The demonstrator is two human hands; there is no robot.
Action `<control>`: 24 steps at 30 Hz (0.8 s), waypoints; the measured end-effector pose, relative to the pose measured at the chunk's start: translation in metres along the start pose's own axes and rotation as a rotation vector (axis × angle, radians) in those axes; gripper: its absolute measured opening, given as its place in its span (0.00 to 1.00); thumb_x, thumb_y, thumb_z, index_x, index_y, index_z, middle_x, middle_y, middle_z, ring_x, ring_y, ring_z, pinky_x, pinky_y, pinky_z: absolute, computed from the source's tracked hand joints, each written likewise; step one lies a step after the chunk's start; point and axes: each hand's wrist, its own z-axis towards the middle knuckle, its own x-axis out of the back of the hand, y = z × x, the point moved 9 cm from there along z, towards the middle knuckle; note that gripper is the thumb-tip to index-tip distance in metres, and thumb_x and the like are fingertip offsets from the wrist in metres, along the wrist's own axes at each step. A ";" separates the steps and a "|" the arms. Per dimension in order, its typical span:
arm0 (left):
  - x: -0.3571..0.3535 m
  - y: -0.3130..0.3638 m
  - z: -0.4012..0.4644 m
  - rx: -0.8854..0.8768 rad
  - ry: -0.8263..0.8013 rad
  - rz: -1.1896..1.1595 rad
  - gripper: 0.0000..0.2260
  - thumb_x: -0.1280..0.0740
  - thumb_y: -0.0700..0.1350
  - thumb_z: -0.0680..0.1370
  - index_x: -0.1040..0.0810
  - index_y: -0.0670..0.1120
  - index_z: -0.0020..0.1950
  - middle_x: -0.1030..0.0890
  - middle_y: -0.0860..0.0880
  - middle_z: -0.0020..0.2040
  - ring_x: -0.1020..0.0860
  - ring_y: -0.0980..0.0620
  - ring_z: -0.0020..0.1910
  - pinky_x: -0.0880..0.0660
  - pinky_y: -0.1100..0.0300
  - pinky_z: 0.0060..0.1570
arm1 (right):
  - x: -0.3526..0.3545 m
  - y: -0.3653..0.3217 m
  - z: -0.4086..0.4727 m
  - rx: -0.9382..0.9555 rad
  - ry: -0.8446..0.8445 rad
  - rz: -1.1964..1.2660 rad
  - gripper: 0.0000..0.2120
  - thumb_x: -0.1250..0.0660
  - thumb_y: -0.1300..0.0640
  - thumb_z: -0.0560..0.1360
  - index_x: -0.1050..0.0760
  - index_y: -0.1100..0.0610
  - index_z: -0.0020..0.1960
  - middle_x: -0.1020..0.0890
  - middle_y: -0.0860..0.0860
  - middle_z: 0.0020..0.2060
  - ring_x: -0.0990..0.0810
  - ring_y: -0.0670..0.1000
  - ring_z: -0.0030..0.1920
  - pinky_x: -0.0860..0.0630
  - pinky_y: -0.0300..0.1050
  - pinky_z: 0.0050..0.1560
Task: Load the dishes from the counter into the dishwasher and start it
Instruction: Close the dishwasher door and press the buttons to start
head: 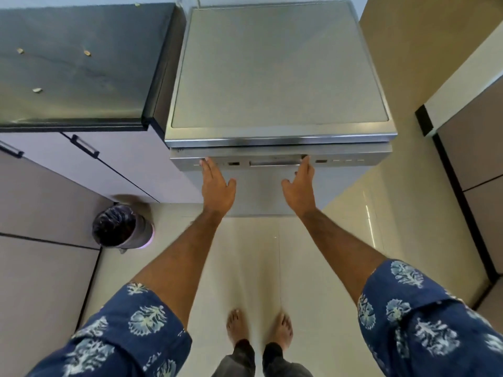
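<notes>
A silver freestanding dishwasher (277, 77) stands straight ahead, seen from above, with its door shut. Its control strip (272, 161) runs along the door's top edge, with buttons and a recessed handle in the middle. My left hand (216, 186) lies flat against the door, its straight fingertips touching the left end of the strip. My right hand (300, 186) is flat too, fingertips at the strip just right of the handle. Neither hand holds anything. No dishes are in view.
A dark counter (81, 63) with a few small scraps lies to the left, grey cabinet drawers (81, 159) below it. A bin (122, 227) with a black liner stands on the pale tiled floor at left. Tall cabinets (468, 131) line the right side.
</notes>
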 end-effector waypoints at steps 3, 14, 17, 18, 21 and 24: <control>0.001 -0.004 0.024 -0.047 -0.054 0.147 0.38 0.37 0.48 0.82 0.60 0.40 0.81 0.60 0.42 0.82 0.57 0.44 0.81 0.49 0.41 0.78 | -0.001 -0.005 0.026 0.044 -0.005 -0.159 0.42 0.36 0.66 0.76 0.59 0.60 0.80 0.47 0.59 0.77 0.37 0.61 0.73 0.36 0.54 0.73; 0.020 0.014 0.004 -0.389 0.192 0.434 0.33 0.31 0.45 0.77 0.42 0.44 0.78 0.35 0.43 0.75 0.33 0.42 0.72 0.35 0.42 0.71 | -0.001 -0.054 0.005 0.364 0.203 -0.728 0.25 0.35 0.59 0.73 0.32 0.59 0.70 0.27 0.57 0.60 0.26 0.59 0.57 0.26 0.54 0.53; 0.030 0.025 0.007 -0.610 0.264 0.627 0.38 0.29 0.48 0.74 0.44 0.43 0.80 0.39 0.42 0.78 0.40 0.42 0.77 0.42 0.38 0.74 | -0.008 -0.087 -0.003 0.674 0.259 -0.848 0.31 0.33 0.56 0.71 0.34 0.57 0.73 0.29 0.55 0.67 0.30 0.57 0.65 0.30 0.53 0.62; 0.035 0.023 0.018 -0.625 0.281 0.690 0.41 0.29 0.51 0.75 0.47 0.42 0.81 0.44 0.41 0.80 0.46 0.42 0.80 0.46 0.38 0.76 | -0.011 -0.092 0.007 0.727 0.257 -0.896 0.35 0.33 0.53 0.71 0.38 0.58 0.76 0.32 0.54 0.71 0.33 0.57 0.70 0.34 0.54 0.68; 0.057 0.015 0.058 -0.636 0.328 0.761 0.47 0.29 0.61 0.73 0.49 0.41 0.81 0.49 0.40 0.81 0.52 0.39 0.81 0.53 0.37 0.77 | -0.026 -0.098 0.044 0.790 0.187 -1.037 0.43 0.35 0.41 0.74 0.49 0.59 0.80 0.43 0.55 0.79 0.45 0.57 0.79 0.48 0.59 0.77; 0.064 0.010 0.079 -0.761 0.391 0.733 0.44 0.27 0.62 0.71 0.41 0.43 0.78 0.37 0.40 0.77 0.40 0.39 0.78 0.47 0.38 0.76 | -0.040 -0.093 0.060 0.843 0.283 -1.071 0.42 0.41 0.33 0.75 0.45 0.58 0.79 0.37 0.55 0.77 0.41 0.57 0.77 0.47 0.59 0.77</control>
